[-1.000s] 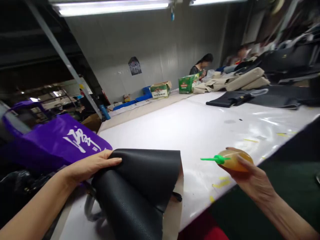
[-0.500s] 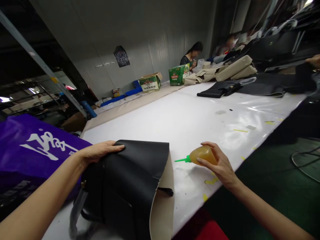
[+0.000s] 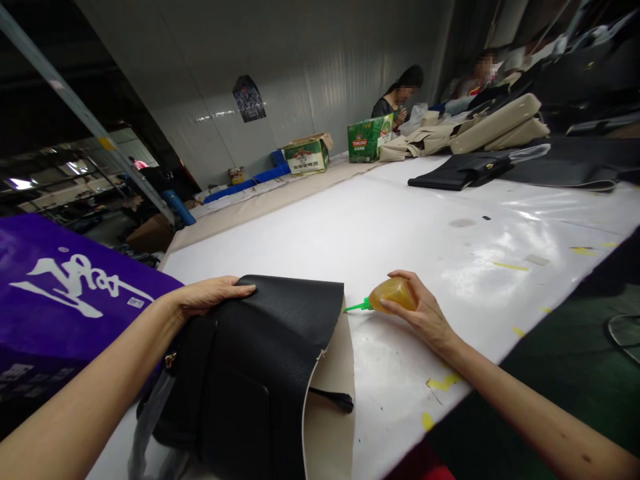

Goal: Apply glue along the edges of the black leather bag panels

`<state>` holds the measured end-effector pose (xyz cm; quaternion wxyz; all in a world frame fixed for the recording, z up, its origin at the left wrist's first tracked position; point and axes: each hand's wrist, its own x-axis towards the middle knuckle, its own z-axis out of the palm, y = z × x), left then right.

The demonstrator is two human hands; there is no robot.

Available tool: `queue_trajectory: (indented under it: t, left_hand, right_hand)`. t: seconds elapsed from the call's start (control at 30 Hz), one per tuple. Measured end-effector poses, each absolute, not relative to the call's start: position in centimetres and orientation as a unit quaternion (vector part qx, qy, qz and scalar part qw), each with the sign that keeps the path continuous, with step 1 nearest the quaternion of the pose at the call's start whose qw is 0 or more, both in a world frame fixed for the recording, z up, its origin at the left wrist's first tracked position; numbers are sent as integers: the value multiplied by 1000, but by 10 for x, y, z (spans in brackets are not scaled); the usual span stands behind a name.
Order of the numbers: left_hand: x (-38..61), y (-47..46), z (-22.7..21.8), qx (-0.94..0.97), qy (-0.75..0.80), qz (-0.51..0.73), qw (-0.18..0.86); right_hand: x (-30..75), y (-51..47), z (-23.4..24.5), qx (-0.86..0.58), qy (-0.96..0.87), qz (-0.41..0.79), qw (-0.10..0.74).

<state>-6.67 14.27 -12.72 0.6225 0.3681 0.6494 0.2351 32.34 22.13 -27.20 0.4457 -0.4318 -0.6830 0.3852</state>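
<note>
A black leather bag piece (image 3: 250, 360) with a pale inner lining (image 3: 330, 413) lies at the front of the table, its end gaping toward the right. My left hand (image 3: 215, 293) pinches its upper left edge, thumb on top. In my right hand (image 3: 425, 313) is a squeeze bottle (image 3: 393, 295) of amber liquid, probably glue, tilted sideways. Its thin green nozzle (image 3: 357, 305) points left, with the tip at the raw upper right edge of the bag. A dark strap end (image 3: 337, 399) pokes out of the opening. Gold hardware (image 3: 171, 360) shows on the bag's left side.
A purple bag (image 3: 65, 307) with white lettering stands on the left. Green cartons (image 3: 367, 141) line the table's back edge. Black leather pieces (image 3: 453, 172) and beige ones (image 3: 500, 127) lie at the back right, near two people. Yellow tape scraps (image 3: 443, 383) mark the white tabletop (image 3: 310, 233).
My right hand has brought the bottle left, so its nozzle tip now meets the bag's edge. My left hand keeps its hold. The camera view has shifted slightly.
</note>
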Motion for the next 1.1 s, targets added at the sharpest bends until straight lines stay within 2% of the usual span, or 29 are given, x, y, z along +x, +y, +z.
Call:
queue_trajectory:
  t: [0.3,0.63,0.83,1.1]
  left_hand:
    - [-68,143,-128,372,647,238,622]
    - [-69,139,-129,356,643,249,631]
    - [-67,137,-127,355,649,252,624]
    - [-66,138,-127,351,648,252,628]
  right_hand:
    - [333,218,-274,-420,-676,453,402]
    - [326,235,-275,-421,-657,460,424]
    - [331,228,-270,-401,-656,513,381]
    - [325,241,-274,-408,-645,500,410]
